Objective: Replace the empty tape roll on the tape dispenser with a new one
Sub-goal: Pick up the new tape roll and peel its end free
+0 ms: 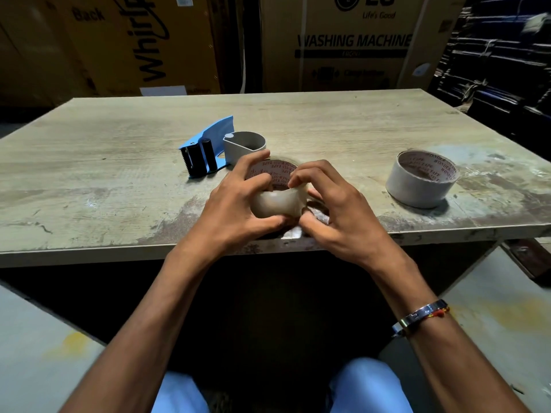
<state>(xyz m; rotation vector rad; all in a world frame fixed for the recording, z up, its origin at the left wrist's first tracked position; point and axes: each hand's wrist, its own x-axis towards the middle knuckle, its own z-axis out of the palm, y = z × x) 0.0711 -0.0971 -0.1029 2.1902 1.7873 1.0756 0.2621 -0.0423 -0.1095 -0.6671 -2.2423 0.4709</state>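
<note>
A new tape roll (278, 201) is being held just above the near edge of the tabletop (119, 162), between both hands. The left hand (238, 201) is being curled round the roll's left side, fingers reaching over the rim and thumb lying below. The right hand (331, 204) is being closed on the roll's right side, with fingertips (293, 181) pinching at the top rim. Red print is being shown on the inside of the roll's core.

The blue dispenser (205, 147) is being left lying on the tabletop just beyond the left hand, its black rollers and toothed blade turned toward the person and its grey spool holder (244, 146) carrying no roll. The empty core (423, 177) is being left standing on its end well to the right, apart from both hands, with the same red print inside.

A bracelet (420, 317) is being worn on the right wrist. Cardboard boxes (343, 43) are being stacked behind the tabletop.
</note>
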